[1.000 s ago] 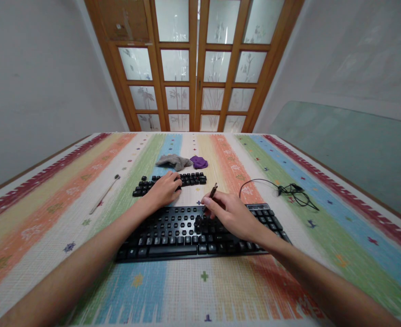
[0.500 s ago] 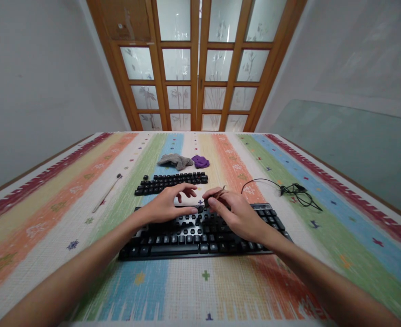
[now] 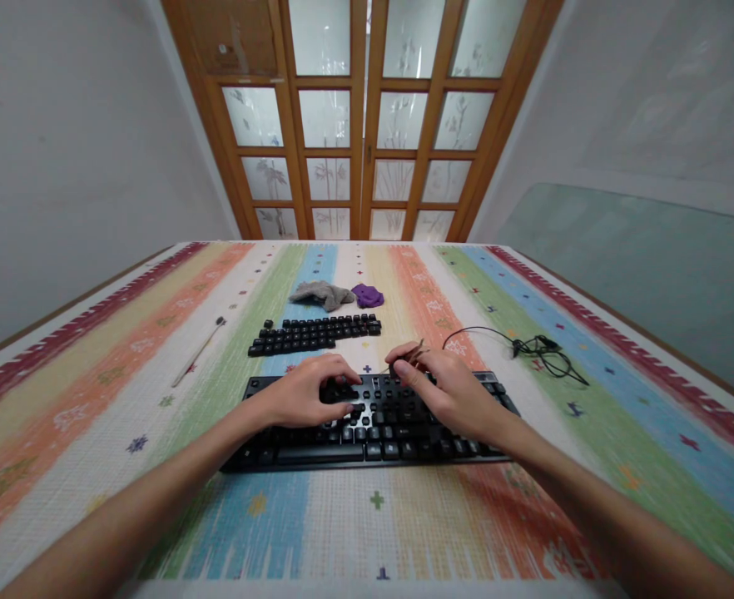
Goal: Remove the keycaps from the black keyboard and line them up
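Observation:
A black keyboard [image 3: 317,454] lies before me, many keycaps gone from its upper and middle rows and small stems showing. My left hand [image 3: 317,391] is over its left-middle part, thumb and fingers curved but apart, with nothing visible held. Some fingertips come close to the exposed stems; whether they touch is unclear. My right hand [image 3: 445,383] pinches a small dark tool with thin brownish prongs [image 3: 418,353] above the keyboard's upper edge. Its lower part is hidden by the fingers. Beyond the keyboard, loose black keycaps [image 3: 305,334] lie in rows.
Behind the keycaps sit a grey cloth [image 3: 321,294] and a purple lump [image 3: 368,295]. A thin-handled brush [image 3: 198,352] rests at left. The coiled black cable [image 3: 542,349] is at right, on a striped tablecloth [image 3: 367,532]. Wooden glazed doors [image 3: 362,158] stand beyond the table.
My left hand has lowered toward the keyboard, its fingers curling slightly more. The right hand, still pinching the tool, has shifted a little to the right, widening the gap between the hands.

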A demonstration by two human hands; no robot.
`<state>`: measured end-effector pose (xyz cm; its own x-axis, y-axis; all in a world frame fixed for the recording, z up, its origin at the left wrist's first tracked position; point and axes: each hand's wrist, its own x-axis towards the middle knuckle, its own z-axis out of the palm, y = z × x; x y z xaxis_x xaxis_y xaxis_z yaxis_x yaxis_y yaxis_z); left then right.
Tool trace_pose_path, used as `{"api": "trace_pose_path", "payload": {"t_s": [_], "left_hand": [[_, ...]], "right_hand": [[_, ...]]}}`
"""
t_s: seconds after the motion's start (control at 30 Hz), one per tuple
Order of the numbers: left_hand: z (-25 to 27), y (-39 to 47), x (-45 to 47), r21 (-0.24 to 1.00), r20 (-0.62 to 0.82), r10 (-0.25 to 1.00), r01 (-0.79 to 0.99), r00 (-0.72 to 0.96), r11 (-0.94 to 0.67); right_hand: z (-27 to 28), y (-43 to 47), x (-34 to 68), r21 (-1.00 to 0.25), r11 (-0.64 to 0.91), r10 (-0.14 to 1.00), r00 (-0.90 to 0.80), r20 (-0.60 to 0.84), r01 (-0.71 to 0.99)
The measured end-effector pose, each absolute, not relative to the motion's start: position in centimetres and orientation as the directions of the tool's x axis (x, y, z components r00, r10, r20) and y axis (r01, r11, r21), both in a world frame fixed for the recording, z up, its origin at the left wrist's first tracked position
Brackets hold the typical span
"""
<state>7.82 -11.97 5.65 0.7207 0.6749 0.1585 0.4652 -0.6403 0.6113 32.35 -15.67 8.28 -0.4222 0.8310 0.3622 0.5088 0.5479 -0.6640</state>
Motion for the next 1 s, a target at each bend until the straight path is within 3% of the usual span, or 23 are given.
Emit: {"api": "trace_pose_path", "payload": {"t_s": [0.3, 0.53, 1.0], "left_hand": [[5.6, -12.5, 8.4, 0.555, 0.094, 0.585, 0.446, 0.805, -0.703], [5.1, -12.6, 8.5, 0.488, 0.174, 0.588, 0.449, 0.790, -0.748], [4.9, -13.8, 9.6, 0.332, 0.136, 0.662, 0.596, 0.737, -0.731]], "right_hand": [[7.8, -16.2, 33.4, -0.672, 0.518, 0.850, -0.410, 0.332, 0.529], [7.8, -16.3, 33.5, -0.677, 0.525, 0.845, -0.410, 0.343, 0.516], [7.9, -16.4, 33.3, -0.695, 0.515, 0.850, -0.403, 0.338, 0.503]]}}
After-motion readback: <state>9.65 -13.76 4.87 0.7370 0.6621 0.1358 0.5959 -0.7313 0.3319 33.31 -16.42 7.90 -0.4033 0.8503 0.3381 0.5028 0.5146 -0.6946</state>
